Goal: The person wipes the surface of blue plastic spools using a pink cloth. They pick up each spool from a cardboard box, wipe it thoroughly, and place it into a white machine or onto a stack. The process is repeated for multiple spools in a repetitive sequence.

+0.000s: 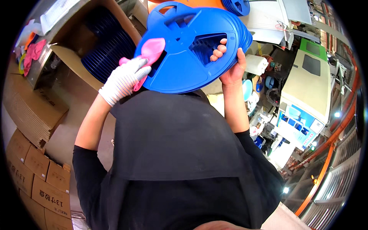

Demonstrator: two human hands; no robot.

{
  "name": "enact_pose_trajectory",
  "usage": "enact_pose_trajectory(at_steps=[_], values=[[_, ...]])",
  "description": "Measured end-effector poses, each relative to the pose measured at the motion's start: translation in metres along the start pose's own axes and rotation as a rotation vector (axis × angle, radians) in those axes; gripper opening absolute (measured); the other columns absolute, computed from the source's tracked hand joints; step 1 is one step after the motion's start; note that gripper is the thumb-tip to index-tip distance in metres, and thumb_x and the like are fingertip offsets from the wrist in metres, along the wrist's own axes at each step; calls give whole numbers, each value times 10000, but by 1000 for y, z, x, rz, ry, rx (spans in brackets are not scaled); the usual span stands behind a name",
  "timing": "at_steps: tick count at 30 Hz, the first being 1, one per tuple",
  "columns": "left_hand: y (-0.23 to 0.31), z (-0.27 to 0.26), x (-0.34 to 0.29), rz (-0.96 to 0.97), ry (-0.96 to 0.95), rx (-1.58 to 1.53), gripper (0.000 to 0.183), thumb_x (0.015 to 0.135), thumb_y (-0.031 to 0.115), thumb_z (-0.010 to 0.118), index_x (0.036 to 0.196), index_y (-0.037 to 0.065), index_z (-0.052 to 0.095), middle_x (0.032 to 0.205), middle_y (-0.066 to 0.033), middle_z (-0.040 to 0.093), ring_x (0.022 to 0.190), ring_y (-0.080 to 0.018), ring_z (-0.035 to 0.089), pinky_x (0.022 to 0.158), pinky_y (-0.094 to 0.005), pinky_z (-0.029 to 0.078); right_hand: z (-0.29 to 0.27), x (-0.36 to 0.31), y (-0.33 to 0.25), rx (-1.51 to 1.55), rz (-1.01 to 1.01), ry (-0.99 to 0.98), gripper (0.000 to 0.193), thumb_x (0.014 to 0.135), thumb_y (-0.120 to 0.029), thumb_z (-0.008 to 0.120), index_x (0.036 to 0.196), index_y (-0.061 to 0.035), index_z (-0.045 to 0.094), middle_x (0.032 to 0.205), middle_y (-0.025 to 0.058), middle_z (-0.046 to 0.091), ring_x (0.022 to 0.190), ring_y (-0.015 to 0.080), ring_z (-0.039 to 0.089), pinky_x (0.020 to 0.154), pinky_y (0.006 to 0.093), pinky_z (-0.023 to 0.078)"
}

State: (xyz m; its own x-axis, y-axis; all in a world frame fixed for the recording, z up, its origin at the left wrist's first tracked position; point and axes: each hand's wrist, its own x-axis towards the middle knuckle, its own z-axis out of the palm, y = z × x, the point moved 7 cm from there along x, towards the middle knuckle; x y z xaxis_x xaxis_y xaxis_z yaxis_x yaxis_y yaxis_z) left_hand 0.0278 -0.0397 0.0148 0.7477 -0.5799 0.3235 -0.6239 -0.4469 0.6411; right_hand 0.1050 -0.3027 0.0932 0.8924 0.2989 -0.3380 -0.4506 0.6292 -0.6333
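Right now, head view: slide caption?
Bare right fingers grip stacked blue discs through a cutout; gloved left fingers hold a pink item at the stack's left side, beside a cardboard box.

Disc stack [180,50] sat at clock centre, 12 pointing away from the wearer, torso [176,142] at 6.
Left hand [126,76] was at 8, cloth or glove [154,51] in its fingers, against the stack; right hand [233,71] near 4, fingertips through an opening. Open carton [124,19] stood at 9, more discs [111,50] inside. Flattened cardboard pile [34,105] lay farther out near 8, closed cartons [50,193] between 7 and 8. Machine [306,80] stood between 3 and 4, well beyond the right hand.
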Motion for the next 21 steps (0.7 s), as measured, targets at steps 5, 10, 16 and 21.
enact_pose_trajectory(at_steps=[5, 10, 16, 21], values=[[-35, -18, -37, -588, 218, -884, 294, 875, 9, 557, 1160, 55, 606, 1055, -56, 662, 974, -109, 592, 878, -270, 468, -10, 7, 8, 21, 39, 2, 383, 919, -290, 564, 1169, -18, 461, 839, 22, 496, 786, 164, 496, 809, 345, 429], [-46, -36, -73, -852, 708, -1498, 444, 797, 267, 714, 1149, 30, 584, 1026, -66, 632, 1000, -183, 581, 944, -327, 439, -32, -7, 18, 55, 19, 96, 322, 907, -260, 575, 1116, -38, 472, 789, 7, 421, 736, 145, 433, 787, 336, 405], [-50, -20, -96, -900, 800, -1528, 460, 731, 298, 746, 1092, 46, 613, 1030, -51, 621, 1004, -184, 573, 942, -333, 436, -35, -10, 18, 41, 39, 84, 323, 896, -239, 569, 1131, -33, 487, 792, 19, 465, 751, 155, 471, 798, 335, 434], [-49, -12, -102, -910, 811, -1587, 438, 719, 278, 753, 1068, 50, 617, 1015, -51, 623, 990, -186, 580, 933, -337, 448, -32, -6, 19, 15, 40, 87, 325, 883, -238, 574, 1121, -30, 502, 782, 27, 478, 740, 158, 483, 787, 341, 440]])
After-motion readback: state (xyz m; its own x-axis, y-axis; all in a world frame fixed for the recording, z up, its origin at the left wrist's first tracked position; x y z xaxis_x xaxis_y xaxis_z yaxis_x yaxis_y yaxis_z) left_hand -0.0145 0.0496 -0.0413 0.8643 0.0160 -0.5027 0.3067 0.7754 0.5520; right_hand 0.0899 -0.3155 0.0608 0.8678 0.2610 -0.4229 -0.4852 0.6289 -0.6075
